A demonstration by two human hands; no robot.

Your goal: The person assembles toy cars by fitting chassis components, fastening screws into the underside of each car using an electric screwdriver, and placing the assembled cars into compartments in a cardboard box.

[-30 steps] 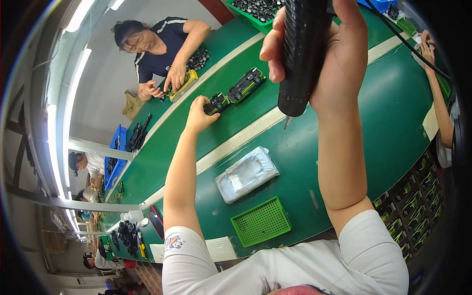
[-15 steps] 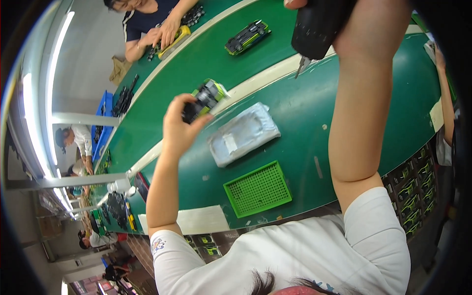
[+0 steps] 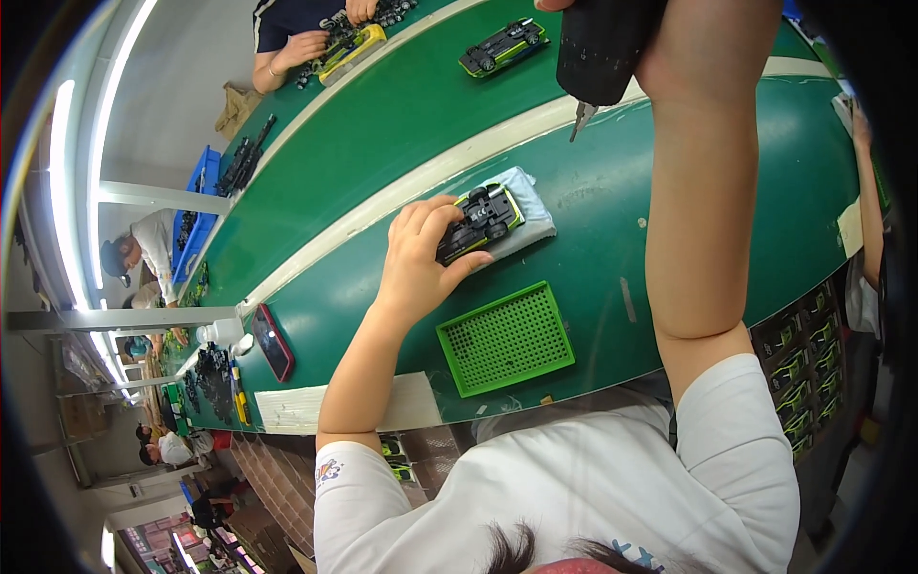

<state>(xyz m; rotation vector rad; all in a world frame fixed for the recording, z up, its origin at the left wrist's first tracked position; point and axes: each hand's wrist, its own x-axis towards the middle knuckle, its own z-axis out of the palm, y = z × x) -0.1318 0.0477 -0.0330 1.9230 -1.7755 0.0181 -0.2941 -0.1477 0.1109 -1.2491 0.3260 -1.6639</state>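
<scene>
A small toy car (image 3: pixel 489 214) lies wheels-up on a padded block in pale blue wrapping (image 3: pixel 537 212), its black underside with green edging facing me. My left hand (image 3: pixel 421 251) is closed round the car's left end, fingers along the far side and thumb on the near side. At the upper right, my right hand (image 3: pixel 677 59) holds a black power screwdriver (image 3: pixel 604 53), its bit pointing down, above the bench and apart from the car. The top edge of the picture cuts off most of that hand and the tool's upper part.
A green perforated basket (image 3: pixel 505 340) sits nearer me than the block. Another upturned toy car (image 3: pixel 504 48) rests on the green belt beyond the pale rail (image 3: pixel 402 201). A phone (image 3: pixel 273 342) lies at left. Across the belt, a person's hands (image 3: pixel 308 48) handle parts.
My left hand has brought the toy car rightward and down onto the wrapped block. The screwdriver stays raised in my right hand. The whole view has shifted slightly.
</scene>
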